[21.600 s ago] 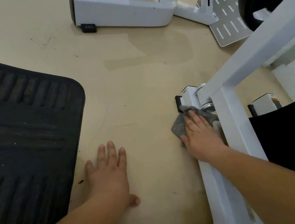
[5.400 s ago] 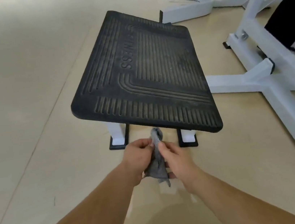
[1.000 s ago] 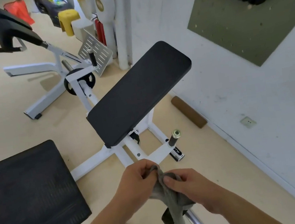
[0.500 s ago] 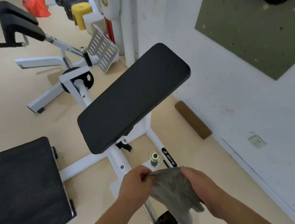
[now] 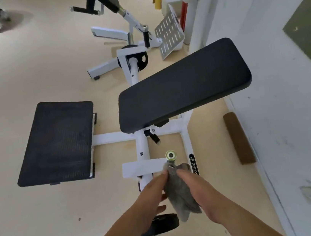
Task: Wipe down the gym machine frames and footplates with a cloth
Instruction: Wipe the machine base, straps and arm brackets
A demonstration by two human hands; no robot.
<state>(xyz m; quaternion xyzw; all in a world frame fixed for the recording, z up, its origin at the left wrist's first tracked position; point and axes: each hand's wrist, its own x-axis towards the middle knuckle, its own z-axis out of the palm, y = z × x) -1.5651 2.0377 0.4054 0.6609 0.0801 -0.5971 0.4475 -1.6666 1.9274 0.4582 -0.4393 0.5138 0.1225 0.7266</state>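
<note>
A grey cloth (image 5: 178, 192) hangs between my hands, draped over the upright post below its metal end cap (image 5: 171, 155). My left hand (image 5: 154, 193) pinches the cloth's upper left edge. My right hand (image 5: 195, 184) grips its right side. The post rises from a white machine frame (image 5: 142, 145) under a tilted black pad (image 5: 183, 85). A black ribbed footplate (image 5: 57, 142) stands to the left on the same frame.
A second white machine (image 5: 118, 33) with a perforated metal footplate (image 5: 168, 34) stands farther back. A white wall (image 5: 288, 99) runs along the right, with a brown roll (image 5: 238, 138) at its foot. A black weight plate (image 5: 161, 224) sits below my hands. Someone's feet show at top left.
My view has moved over the machine and looks more steeply down. Both hands have carried the cloth forward onto the post, and the cloth has bunched around it.
</note>
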